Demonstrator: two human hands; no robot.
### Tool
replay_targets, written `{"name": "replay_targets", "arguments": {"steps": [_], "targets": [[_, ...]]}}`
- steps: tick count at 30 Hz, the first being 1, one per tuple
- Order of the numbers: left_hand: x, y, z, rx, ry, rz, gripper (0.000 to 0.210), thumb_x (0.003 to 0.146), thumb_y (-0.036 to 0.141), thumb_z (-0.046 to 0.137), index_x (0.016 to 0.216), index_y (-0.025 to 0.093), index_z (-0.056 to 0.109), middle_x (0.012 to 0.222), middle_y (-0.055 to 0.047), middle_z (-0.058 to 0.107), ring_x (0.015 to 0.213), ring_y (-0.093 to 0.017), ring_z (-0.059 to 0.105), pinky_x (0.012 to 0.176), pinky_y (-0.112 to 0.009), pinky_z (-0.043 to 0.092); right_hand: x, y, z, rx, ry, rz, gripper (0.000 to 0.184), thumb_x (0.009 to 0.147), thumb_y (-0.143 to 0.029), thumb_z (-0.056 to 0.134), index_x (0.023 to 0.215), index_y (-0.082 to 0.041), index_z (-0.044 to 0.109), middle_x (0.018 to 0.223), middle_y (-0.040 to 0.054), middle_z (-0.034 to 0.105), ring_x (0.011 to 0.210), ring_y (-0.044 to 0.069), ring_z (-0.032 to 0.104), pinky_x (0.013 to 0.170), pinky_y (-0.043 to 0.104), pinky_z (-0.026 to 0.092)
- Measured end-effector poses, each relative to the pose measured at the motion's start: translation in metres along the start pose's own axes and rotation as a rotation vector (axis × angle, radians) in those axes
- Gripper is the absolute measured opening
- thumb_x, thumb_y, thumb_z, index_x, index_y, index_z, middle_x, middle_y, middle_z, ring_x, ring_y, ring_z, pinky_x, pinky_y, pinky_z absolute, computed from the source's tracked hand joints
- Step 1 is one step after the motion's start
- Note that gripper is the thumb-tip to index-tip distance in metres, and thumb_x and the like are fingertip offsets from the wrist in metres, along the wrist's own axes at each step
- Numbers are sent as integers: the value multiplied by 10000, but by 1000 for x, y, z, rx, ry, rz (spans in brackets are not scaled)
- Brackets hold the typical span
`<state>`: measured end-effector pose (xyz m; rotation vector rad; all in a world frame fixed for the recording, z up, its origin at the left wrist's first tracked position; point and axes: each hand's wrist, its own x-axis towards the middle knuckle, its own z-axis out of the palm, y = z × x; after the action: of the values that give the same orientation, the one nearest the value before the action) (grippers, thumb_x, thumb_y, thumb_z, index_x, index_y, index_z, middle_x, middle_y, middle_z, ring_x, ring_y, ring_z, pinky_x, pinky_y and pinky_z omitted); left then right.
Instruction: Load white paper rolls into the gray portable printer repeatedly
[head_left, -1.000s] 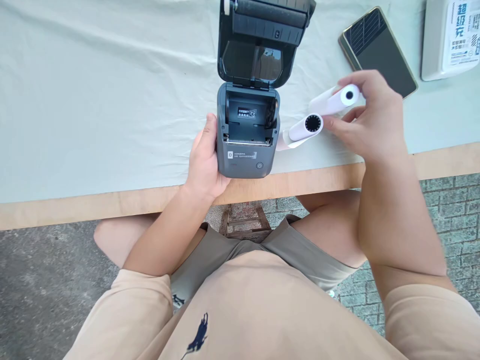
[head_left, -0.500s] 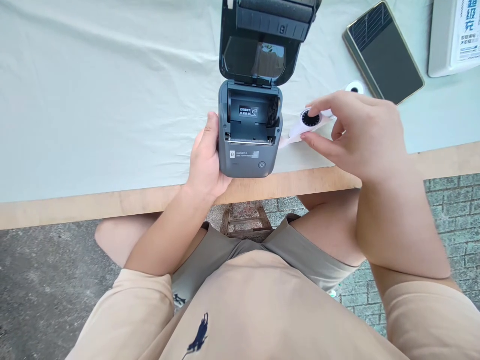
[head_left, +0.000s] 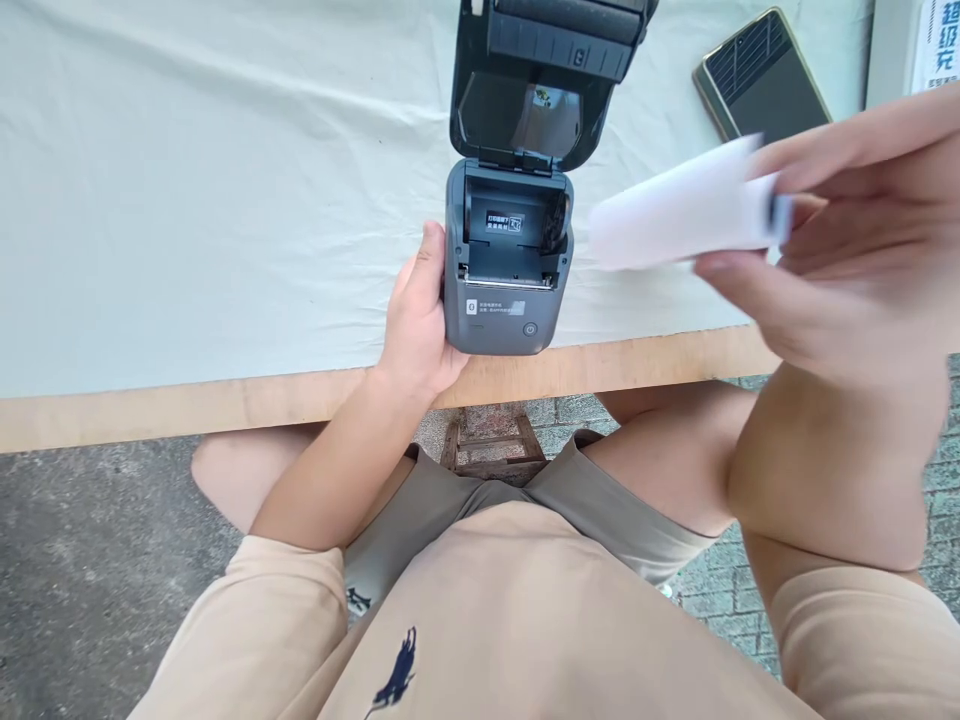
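Observation:
A dark grey label printer (head_left: 501,320) stands out over the near edge of the table with its lid (head_left: 540,90) swung up. Its paper compartment (head_left: 514,235) holds no roll. My left hand (head_left: 421,315) is closed around the printer's left side, thumb along the edge and the other fingers hidden beneath. Raised to the right of the printer, my right hand (head_left: 840,240) grips a white paper roll (head_left: 675,215) by its right end, between thumb and fingers. The roll is blurred by motion and lies nearly level, apart from the printer.
A smartphone (head_left: 765,80) lies behind my right hand, partly covered by it. At the far right corner is a white box with blue print (head_left: 937,45). Pale cloth (head_left: 225,200) covers the table, whose bare wooden edge (head_left: 187,410) runs in front of my legs.
My right hand has lifted the paper roll off the cloth and moved to the right and up with it, turning it sideways. My left hand and the printer have barely shifted.

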<state>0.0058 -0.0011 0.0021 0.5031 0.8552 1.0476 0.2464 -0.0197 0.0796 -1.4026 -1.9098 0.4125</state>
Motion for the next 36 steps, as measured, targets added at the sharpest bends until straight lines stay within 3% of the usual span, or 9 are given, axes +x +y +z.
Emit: {"name": "replay_targets", "arguments": {"steps": [4,7,10,12,16,21,27,32,36], "targets": [[2,-2,-3,-38,-40,0,484,1022,603,422,1069,215,706,1290,-103,716,1352,-328,618,1117,-481,563,4,-11,10,498,5,43,406,774,-685,750,969,-345,644,829,8,624,710,213,652,584,387,497],[2,-5,-4,-60,-62,28,459,1027,579,438,1045,215,716,1248,-100,736,1369,-318,605,1129,-484,556,9,-19,26,665,-137,78,352,787,-556,797,973,-314,621,859,-9,675,679,175,660,547,343,527],[2,-5,-4,-62,-79,63,419,1056,505,422,1029,208,717,1156,-90,762,1391,-283,590,1158,-458,535,15,-30,34,589,-341,82,348,799,-314,811,1068,-299,590,959,-12,724,842,177,718,633,319,572],[1,-3,-2,-54,-77,77,409,1068,469,414,1016,204,722,1091,-79,769,1380,-266,601,1155,-430,536,22,-39,36,432,-435,39,304,812,-261,774,1036,-284,569,928,-20,713,861,171,707,688,323,571],[-1,-2,0,-65,-60,60,402,1068,465,436,1009,189,722,996,-65,758,1301,-252,657,1078,-375,582,39,-57,41,-113,-459,-45,190,829,-281,705,957,-269,565,926,-13,712,798,177,673,695,346,519],[-1,-6,0,-35,-19,79,407,1047,521,475,1059,191,714,1028,-48,745,1220,-251,696,970,-343,622,55,-66,53,-508,-535,-32,319,840,-246,639,1140,-280,536,1039,25,729,917,286,686,693,412,452],[1,-9,-4,-62,15,75,396,1056,510,463,1071,200,708,1065,-30,729,1338,-259,632,1041,-361,603,55,-63,62,-473,-482,-62,269,834,-205,639,1048,-300,506,844,2,695,750,270,634,660,405,405],[1,-7,-3,-46,37,53,438,1041,552,463,1105,191,702,1155,-70,726,1361,-310,614,1053,-414,601,53,-57,60,-313,-419,-24,220,844,-203,651,959,-305,493,1041,-10,734,865,264,686,688,410,457],[0,-4,0,-50,30,35,450,1052,545,433,1117,183,692,1216,-83,716,1375,-311,603,1098,-418,576,50,-54,58,-158,-371,-33,239,837,-168,654,929,-288,469,1059,-7,720,957,229,702,805,392,546]]}}
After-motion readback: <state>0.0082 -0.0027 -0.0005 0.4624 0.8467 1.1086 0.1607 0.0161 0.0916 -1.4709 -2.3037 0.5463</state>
